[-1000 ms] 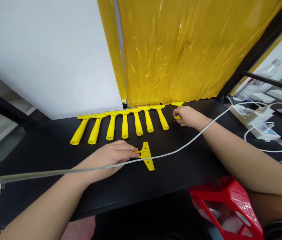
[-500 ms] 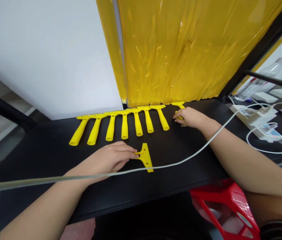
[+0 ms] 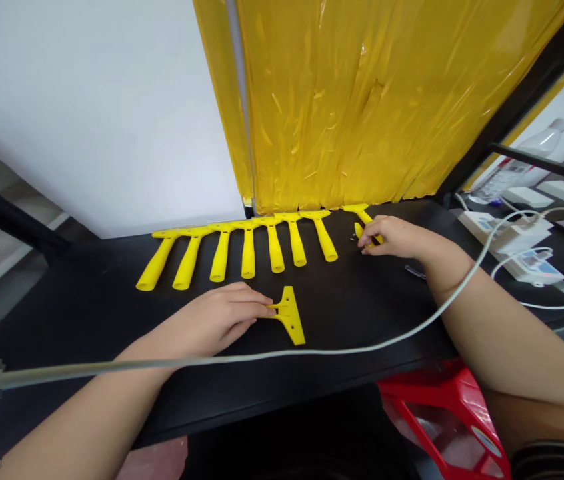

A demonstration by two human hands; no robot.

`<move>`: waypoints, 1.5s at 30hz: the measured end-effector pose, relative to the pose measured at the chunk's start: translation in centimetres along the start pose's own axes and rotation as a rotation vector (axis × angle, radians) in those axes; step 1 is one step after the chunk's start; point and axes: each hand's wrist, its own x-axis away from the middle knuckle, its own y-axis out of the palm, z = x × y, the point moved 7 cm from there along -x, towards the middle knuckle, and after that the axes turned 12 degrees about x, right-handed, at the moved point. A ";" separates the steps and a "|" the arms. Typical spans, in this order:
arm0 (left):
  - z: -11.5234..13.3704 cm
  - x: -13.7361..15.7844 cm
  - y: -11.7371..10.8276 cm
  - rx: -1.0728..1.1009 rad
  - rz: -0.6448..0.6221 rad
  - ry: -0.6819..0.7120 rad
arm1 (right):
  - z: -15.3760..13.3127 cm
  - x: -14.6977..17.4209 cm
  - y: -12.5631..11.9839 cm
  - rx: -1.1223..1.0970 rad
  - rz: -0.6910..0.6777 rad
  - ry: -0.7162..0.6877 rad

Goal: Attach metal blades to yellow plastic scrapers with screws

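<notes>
Yellow tool (image 3: pixel 292 320) gripped on the left, right hand (image 3: pixel 395 236) busy among small parts

Taking the held tool's T-shaped head as the clock's centre, the left hand (image 3: pixel 219 320) is closing firmly around its handle from nine o'clock, leaving the two holes in the head showing. At two o'clock the right hand is resting low over the black shelf (image 3: pixel 212 393), its fingers curling part-way open beside a small yellow piece (image 3: pixel 359 232) and some tiny bits (image 3: pixel 353 237); whether they are pinching anything, I cannot tell. Another yellow tool (image 3: pixel 355 209) is lying partly under that hand, while a row of seven yellow tools (image 3: pixel 248 257) is stretching from ten to one o'clock. A pale cable (image 3: pixel 322 351) is crossing at six o'clock.

The step in hand seems to be picking at the small parts while steadying the tool. A next move is probably calling for a precise fingertip pinch on the right, with the left grip staying steady and the cable staying clear.
</notes>
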 end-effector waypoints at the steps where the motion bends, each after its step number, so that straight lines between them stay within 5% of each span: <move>1: 0.1 0.0 0.0 -0.005 0.000 -0.010 | 0.0 0.1 0.2 0.001 -0.037 0.004; 7: 0.0 0.1 0.0 -0.012 -0.003 -0.033 | 0.4 -0.3 1.7 0.058 -0.098 0.052; 14: -0.7 0.2 0.4 -0.002 -0.028 -0.021 | -0.6 -1.0 0.9 0.112 0.066 -0.022; 20: -0.2 0.2 0.2 0.007 -0.019 -0.006 | 0.3 -2.0 1.1 0.193 0.139 0.056; 28: 0.1 0.1 0.1 -0.006 -0.022 -0.017 | -0.1 -2.0 1.8 0.094 0.161 -0.064; 45: -0.4 0.3 0.4 -0.018 -0.024 -0.021 | 2.0 -1.0 1.7 0.073 0.189 -0.022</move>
